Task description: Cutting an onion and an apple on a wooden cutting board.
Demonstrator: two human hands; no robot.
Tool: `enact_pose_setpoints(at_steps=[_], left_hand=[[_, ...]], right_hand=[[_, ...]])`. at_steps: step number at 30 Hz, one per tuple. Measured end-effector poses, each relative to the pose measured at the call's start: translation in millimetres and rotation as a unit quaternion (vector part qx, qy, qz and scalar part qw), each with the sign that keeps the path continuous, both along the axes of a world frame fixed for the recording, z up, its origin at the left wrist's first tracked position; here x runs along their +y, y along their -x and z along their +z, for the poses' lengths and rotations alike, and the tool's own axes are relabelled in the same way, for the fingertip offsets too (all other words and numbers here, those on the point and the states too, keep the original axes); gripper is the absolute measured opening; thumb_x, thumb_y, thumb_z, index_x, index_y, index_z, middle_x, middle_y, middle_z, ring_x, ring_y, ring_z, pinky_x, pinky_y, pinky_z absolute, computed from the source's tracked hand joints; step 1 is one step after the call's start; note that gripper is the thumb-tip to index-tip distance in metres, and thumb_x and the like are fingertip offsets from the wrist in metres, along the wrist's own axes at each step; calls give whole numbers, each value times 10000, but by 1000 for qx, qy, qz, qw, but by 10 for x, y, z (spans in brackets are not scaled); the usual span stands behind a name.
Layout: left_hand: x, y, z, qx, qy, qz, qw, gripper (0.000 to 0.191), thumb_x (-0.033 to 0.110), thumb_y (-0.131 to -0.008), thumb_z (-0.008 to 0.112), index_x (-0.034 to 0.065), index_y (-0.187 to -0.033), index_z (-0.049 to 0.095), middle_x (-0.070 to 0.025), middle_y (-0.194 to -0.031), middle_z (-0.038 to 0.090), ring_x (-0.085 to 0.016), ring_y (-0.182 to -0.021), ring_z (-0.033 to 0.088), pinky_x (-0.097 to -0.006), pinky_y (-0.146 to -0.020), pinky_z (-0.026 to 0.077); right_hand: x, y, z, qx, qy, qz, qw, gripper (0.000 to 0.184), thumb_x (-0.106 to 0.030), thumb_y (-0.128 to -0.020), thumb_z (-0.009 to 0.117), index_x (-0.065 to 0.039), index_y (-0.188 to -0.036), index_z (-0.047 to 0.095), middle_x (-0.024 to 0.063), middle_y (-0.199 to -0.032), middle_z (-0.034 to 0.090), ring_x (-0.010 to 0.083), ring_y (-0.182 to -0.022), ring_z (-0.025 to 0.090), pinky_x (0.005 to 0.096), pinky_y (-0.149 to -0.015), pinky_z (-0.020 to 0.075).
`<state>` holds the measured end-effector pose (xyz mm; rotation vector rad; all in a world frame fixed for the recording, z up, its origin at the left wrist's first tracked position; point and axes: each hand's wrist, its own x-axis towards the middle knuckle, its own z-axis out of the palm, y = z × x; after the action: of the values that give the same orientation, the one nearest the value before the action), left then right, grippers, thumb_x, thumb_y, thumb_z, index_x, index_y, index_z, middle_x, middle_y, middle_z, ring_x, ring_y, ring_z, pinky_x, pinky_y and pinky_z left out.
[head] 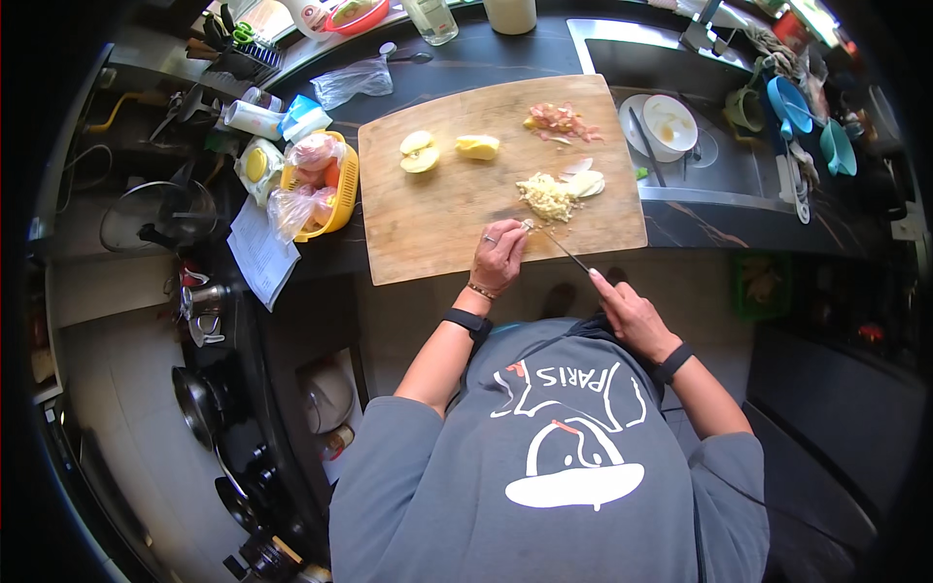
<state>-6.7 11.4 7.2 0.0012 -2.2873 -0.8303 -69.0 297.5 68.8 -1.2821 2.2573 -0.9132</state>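
Note:
My left hand pinches a small pale piece, perhaps a garlic clove, at the near edge of the wooden cutting board. In my right hand is a knife, its blade slanting up and left so that the tip lies by that piece. Just beyond it sits a heap of finely chopped pale bits, with white slices against its right side. Reddish peelings lie at the board's far right. Two peeled, pale yellow pieces, a cored one and a block-like one, rest farther left.
A yellow basket with bagged produce stands left of the board, beside papers that overhang the counter edge. The sink on the right holds a white bowl. A plastic bag and a glass jar lie beyond the board.

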Motion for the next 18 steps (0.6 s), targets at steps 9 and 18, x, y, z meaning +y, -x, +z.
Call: enact_pose_setpoints(at_steps=[9,18], left_hand=[[-28,9,-19,1,20,0,1000,167,-54,-770,733,30,-884,645,-118,-965,661,-308,-909,636,-386,-808,521],[-29,5,-5,3,13,1,1000,165,-54,-763,742,30,-870,650,-113,-966,670,-300,-910,644,-384,-815,523]], right_hand=[[-595,4,-144,54,-16,9,998,659,-65,-936,578,-178,-1545,354,182,-865,538,385,-653,618,477,-592,533],[-498,2,-182,52,-53,13,997,706,-30,-906,578,-192,-1551,340,189,-883,539,393,-660,624,483,-612,535]])
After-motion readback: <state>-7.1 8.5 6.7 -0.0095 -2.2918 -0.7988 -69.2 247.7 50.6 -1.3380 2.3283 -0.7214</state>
